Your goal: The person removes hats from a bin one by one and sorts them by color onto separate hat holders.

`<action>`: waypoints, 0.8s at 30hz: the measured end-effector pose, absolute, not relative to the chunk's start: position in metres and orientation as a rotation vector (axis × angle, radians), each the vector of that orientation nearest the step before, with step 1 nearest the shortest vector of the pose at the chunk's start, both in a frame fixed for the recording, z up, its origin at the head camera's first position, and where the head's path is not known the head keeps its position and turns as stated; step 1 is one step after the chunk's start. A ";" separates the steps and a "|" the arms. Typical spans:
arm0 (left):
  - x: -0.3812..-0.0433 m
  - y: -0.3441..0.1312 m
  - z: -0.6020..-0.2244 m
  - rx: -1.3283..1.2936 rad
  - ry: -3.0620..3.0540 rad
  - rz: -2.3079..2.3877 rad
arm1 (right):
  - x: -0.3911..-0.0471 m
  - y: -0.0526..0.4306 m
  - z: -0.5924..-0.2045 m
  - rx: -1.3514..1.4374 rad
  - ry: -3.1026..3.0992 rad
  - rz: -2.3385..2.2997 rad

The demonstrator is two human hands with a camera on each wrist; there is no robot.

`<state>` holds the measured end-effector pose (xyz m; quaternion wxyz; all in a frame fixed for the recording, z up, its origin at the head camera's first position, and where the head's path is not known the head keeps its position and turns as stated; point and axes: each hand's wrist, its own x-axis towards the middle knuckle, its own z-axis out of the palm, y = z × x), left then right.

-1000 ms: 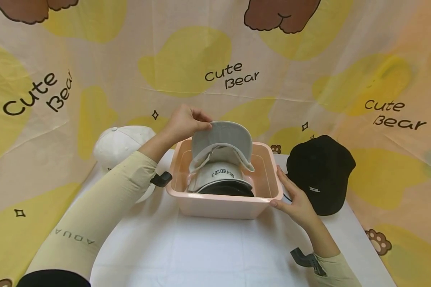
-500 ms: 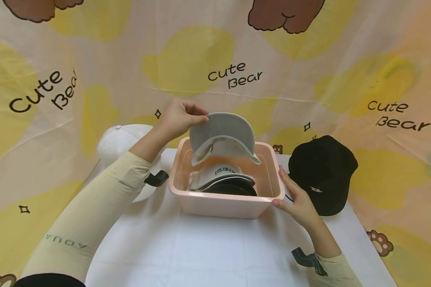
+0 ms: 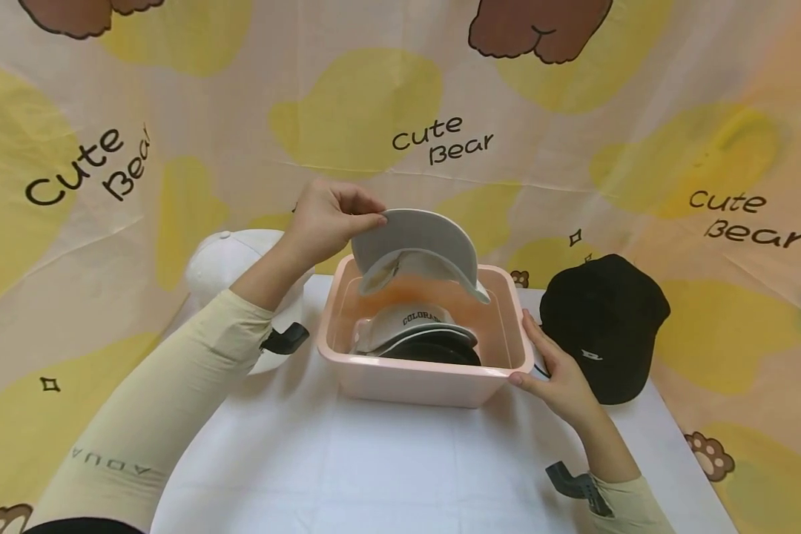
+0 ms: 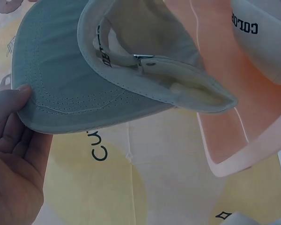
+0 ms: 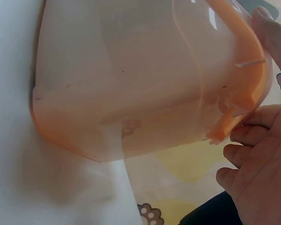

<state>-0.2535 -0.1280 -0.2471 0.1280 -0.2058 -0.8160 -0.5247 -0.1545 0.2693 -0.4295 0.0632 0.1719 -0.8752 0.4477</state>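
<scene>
My left hand (image 3: 325, 221) pinches the brim edge of a pale baseball cap (image 3: 419, 231) between thumb and fingers. This cap hangs above the pink plastic bin (image 3: 407, 385), its grey-green brim underside (image 4: 61, 70) and hollow inside showing in the left wrist view. Inside the bin lies a whitish cap lettered "COLORADO" (image 3: 403, 319), with a dark brim or cap (image 3: 434, 348) in front of it. On the bin's right end, my right hand (image 3: 559, 382) grips the rim. Seen from the right wrist, the thumb lies over the rim and the fingers curl beneath (image 5: 262, 154).
A white cap (image 3: 227, 259) sits left of the bin, partly behind my left forearm. To the right, close by my right hand, is a black cap (image 3: 604, 326). The white-covered table (image 3: 387, 467) meets a printed bear cloth (image 3: 347, 111) at the back.
My left hand has lifted the pale cap up off the COLORADO cap, and a gap now shows between them. My right hand has stayed on the bin's rim.
</scene>
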 end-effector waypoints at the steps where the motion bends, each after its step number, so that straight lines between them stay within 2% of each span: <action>1: -0.252 -0.129 -0.248 -0.619 -2.361 -1.527 | -0.154 0.269 -0.429 0.522 -2.648 1.343; 24: -0.225 -0.149 -0.244 -0.798 -2.037 -1.306 | -0.154 0.269 -0.427 0.501 -2.699 1.303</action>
